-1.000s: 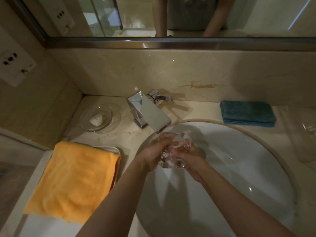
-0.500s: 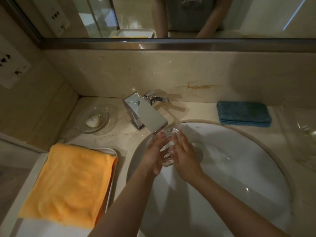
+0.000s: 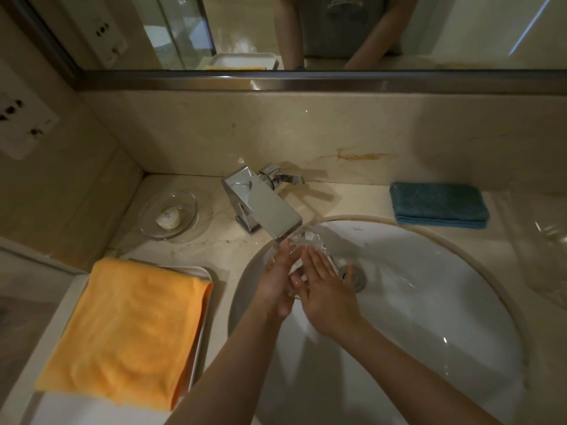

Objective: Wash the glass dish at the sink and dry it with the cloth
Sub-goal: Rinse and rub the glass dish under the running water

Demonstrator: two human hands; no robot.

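Observation:
A clear glass dish (image 3: 309, 239) stands on edge just under the chrome tap spout (image 3: 270, 214), over the white sink basin (image 3: 429, 302). My left hand (image 3: 276, 282) presses it from the left. My right hand (image 3: 325, 291) lies flat against its right side with fingers extended. Most of the dish is hidden between the palms; only its upper rim shows. A folded blue cloth (image 3: 438, 205) lies on the counter behind the basin at the right.
An orange towel (image 3: 129, 326) lies on a white tray (image 3: 201, 342) left of the sink. A round glass soap dish with a soap (image 3: 168, 214) sits near the left corner. A clear glass vessel (image 3: 549, 243) stands at the right edge. The drain (image 3: 354, 276) lies beside my right hand.
Both hands have moved up toward the spout with the dish. The fingers have straightened, and the dish now sits pressed between the flat palms.

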